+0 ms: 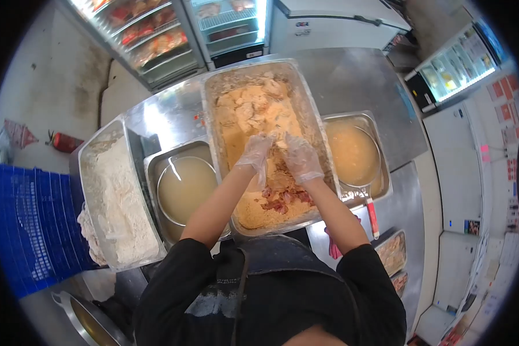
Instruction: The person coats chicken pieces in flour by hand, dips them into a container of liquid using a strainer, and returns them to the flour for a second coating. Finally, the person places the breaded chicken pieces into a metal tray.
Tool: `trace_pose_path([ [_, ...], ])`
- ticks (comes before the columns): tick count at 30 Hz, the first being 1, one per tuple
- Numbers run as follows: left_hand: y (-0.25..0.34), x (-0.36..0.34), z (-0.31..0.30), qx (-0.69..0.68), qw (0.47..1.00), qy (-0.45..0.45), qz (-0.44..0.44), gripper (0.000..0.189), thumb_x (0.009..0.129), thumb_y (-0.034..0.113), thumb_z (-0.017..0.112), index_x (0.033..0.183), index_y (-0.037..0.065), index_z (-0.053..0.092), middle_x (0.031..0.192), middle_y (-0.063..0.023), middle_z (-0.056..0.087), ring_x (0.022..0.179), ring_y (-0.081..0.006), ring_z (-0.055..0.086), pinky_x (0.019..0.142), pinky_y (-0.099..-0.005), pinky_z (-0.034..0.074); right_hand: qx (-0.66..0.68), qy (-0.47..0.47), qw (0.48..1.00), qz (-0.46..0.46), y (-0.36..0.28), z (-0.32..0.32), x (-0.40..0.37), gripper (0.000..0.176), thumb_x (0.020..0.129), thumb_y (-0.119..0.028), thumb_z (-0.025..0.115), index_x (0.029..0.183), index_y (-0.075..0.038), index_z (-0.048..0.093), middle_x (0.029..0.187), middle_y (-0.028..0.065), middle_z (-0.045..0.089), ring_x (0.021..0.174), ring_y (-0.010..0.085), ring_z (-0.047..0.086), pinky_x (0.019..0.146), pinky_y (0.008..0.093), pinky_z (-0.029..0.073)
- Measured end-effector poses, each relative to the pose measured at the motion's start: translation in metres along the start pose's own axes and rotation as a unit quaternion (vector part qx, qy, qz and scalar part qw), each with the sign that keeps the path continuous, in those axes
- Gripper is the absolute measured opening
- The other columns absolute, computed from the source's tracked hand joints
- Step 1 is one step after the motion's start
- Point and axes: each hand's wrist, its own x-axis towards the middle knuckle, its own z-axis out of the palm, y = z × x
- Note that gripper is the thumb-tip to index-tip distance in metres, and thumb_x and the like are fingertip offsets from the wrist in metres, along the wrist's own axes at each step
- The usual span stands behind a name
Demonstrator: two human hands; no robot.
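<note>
Left hand [256, 153] and right hand [301, 158] (clear-gloved) are over the powdery tray [312, 109] mid-frame; whether they grip anything, I cannot tell.

Exposure bright, mostly even, whitish. Strip light inside the upright fridge [230, 34] and the small fridge [452, 75] burns to near-white along one side. Strong glare on the metal surface [176, 118], left of centre; thin white reflection on the pale liquid [187, 187]. Black sleeves [176, 279] lose detail. Left hand [256, 154] and right hand [301, 158] evenly lit, fine detail slightly soft. Heavy fisheye: blue crate [32, 225] bowed, corners black. Wall notices [507, 112] blurred, illegible.
</note>
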Motion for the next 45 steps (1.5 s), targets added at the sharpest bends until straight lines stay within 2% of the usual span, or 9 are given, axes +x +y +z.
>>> trace_pose_path([
  [4,-0.003,0.0,-0.037,-0.257,0.96,-0.098,-0.043,0.05,0.09,0.043,0.057,0.108,-0.004,0.061,0.096,-0.0173,0.064,0.084,-0.0261,0.062,0.073,-0.04,0.049,-0.08,-0.027,0.996,-0.037,-0.01,-0.026,0.006,0.038,0.09,-0.028,0.056,0.121,-0.005,0.057,0.098,0.0146,0.064,0.098,0.0296,0.061,0.085,0.0388,0.05],
  [7,-0.037,0.056,-0.048,0.241,0.946,0.157,0.152,0.042,0.088,0.031,0.056,0.112,-0.004,0.06,0.096,-0.0204,0.064,0.089,-0.0318,0.063,0.077,-0.0413,0.051,-0.107,-0.013,0.988,0.109,-0.01,-0.029,-0.001,0.036,0.088,-0.026,0.058,0.119,-0.007,0.058,0.095,0.0138,0.064,0.094,0.0293,0.062,0.082,0.037,0.051],
  [10,-0.057,0.124,-0.056,0.421,0.769,0.335,0.344,0.031,0.083,0.018,0.055,0.106,-0.001,0.062,0.089,-0.0189,0.064,0.089,-0.0349,0.064,0.074,-0.0428,0.053,-0.279,-0.007,0.942,-0.187,0.045,0.006,-0.012,0.034,0.088,-0.024,0.057,0.118,-0.009,0.059,0.092,0.0124,0.064,0.089,0.0298,0.062,0.078,0.037,0.051],
  [15,-0.055,0.159,-0.078,0.569,0.755,0.07,0.318,0.025,0.084,0.012,0.051,0.102,0.003,0.066,0.093,-0.0162,0.068,0.085,-0.0329,0.067,0.07,-0.0434,0.053,-0.012,0.015,0.958,0.287,0.043,-0.099,-0.02,0.037,0.089,-0.027,0.056,0.12,-0.007,0.061,0.113,0.0179,0.062,0.106,0.0319,0.056,0.096,0.0393,0.041],
  [19,-0.036,0.145,-0.071,0.645,0.69,0.165,0.285,0.021,0.083,0.013,0.052,0.089,0.006,0.071,0.092,-0.0144,0.07,0.086,-0.0294,0.068,0.071,-0.0426,0.053,-0.326,0.111,0.936,0.066,0.146,-0.073,-0.075,0.036,0.087,-0.025,0.055,0.117,-0.007,0.059,0.115,0.0167,0.062,0.107,0.0329,0.057,0.091,0.0419,0.045],
  [24,-0.015,0.12,-0.078,0.623,0.741,0.1,0.23,0.024,0.085,0.019,0.052,0.089,0.005,0.072,0.092,-0.015,0.07,0.089,-0.0295,0.068,0.075,-0.0415,0.053,-0.018,0.003,0.94,0.341,0.167,-0.088,-0.064,0.036,0.086,-0.026,0.057,0.117,-0.007,0.061,0.1,0.0202,0.066,0.095,0.0345,0.063,0.087,0.0418,0.047],
  [30,0.028,0.0,-0.1,0.465,0.787,0.095,0.394,0.028,0.089,0.02,0.057,0.108,0.002,0.066,0.096,-0.0158,0.069,0.088,-0.0282,0.067,0.084,-0.0389,0.051,0.029,0.145,0.97,0.191,0.096,-0.103,-0.019,0.034,0.083,-0.024,0.058,0.108,-0.002,0.06,0.087,0.0232,0.065,0.088,0.0407,0.061,0.076,0.0473,0.048],
  [33,0.016,0.003,-0.085,-0.084,0.963,-0.147,0.212,0.033,0.095,0.018,0.054,0.123,0.0,0.057,0.098,-0.0094,0.069,0.088,-0.019,0.065,0.087,-0.0327,0.049,0.157,-0.001,0.972,0.174,0.04,-0.058,0.016,0.037,0.081,-0.026,0.063,0.109,-0.002,0.061,0.093,0.0195,0.066,0.087,0.0353,0.062,0.076,0.0433,0.049],
  [45,-0.036,-0.03,-0.032,-0.437,0.867,-0.22,0.098,0.045,0.09,0.02,0.061,0.128,-0.001,0.051,0.114,-0.0079,0.063,0.102,-0.0153,0.059,0.09,-0.0271,0.047,0.622,-0.197,0.735,0.187,-0.015,-0.008,0.009,0.051,0.087,-0.037,0.066,0.122,-0.002,0.055,0.11,0.0097,0.064,0.101,0.0204,0.058,0.09,0.0329,0.045],
])
